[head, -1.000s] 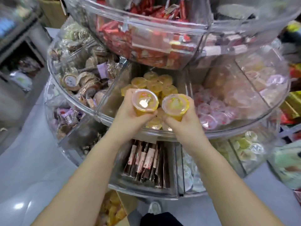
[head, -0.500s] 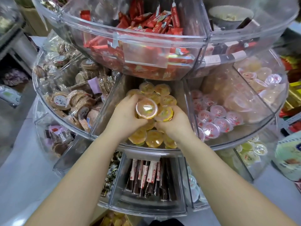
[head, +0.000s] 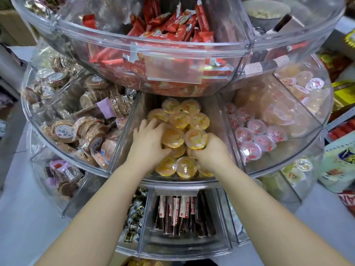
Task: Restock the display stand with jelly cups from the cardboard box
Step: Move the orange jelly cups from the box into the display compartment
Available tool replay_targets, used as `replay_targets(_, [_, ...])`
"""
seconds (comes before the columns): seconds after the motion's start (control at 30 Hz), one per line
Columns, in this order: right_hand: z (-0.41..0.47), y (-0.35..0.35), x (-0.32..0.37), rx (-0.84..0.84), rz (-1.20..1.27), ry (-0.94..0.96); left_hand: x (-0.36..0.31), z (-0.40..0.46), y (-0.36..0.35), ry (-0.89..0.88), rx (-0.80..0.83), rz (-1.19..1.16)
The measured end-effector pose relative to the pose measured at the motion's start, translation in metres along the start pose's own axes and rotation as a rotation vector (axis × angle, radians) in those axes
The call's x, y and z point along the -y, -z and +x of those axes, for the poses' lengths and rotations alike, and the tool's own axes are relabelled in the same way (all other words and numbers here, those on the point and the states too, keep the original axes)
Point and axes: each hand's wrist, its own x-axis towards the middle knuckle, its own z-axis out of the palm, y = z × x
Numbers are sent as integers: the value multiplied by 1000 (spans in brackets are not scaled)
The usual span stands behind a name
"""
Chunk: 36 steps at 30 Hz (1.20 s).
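Observation:
Both my hands reach into the middle compartment of the clear round display stand (head: 172,182), which holds several orange jelly cups (head: 179,120). My left hand (head: 148,144) wraps around one orange jelly cup (head: 172,137) resting on top of the pile. My right hand (head: 209,150) grips a second orange jelly cup (head: 196,138) beside it, also low on the pile. More orange cups (head: 186,167) lie at the front of the compartment, below my hands. Only a sliver of the cardboard box (head: 142,263) shows at the bottom edge.
The tier above (head: 172,60) overhangs the compartment and holds red wrapped snacks. Wrapped round cakes (head: 65,129) fill the left compartment, pink jelly cups (head: 255,139) the right one. The lower tier holds brown stick packs (head: 180,214). Shelves of packaged goods (head: 340,166) stand at right.
Both hands moved forward and down from above the stand's rim into the orange compartment, bringing the two jelly cups onto the pile. The view shifted closer to the stand.

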Motion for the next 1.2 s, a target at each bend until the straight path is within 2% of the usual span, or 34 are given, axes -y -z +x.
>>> replay_targets(0.3, [-2,3,9,-19,-69,-30,-2,7,-2,93,19,-112])
replay_targets(0.6, [-4,5,3,25,-14,9,0,1,2,28,82,-134])
replay_targets(0.77, [-2,4,5,19,-59,6,-4,1,0,48,8,-94])
replay_targets(0.93, [-2,4,6,9,-64,-7,-5,2,-1,61,10,-122])
replay_targets(1.07, [-7,8,5,41,-57,1,-6,1,6,47,66,-107])
replay_targets(1.13, [-17,17,2,73,-50,44,-5,-6,14,18,50,-189])
replay_targets(1.2, [-32,27,1,84,-33,97,-2,-22,28,9,-39,-339])
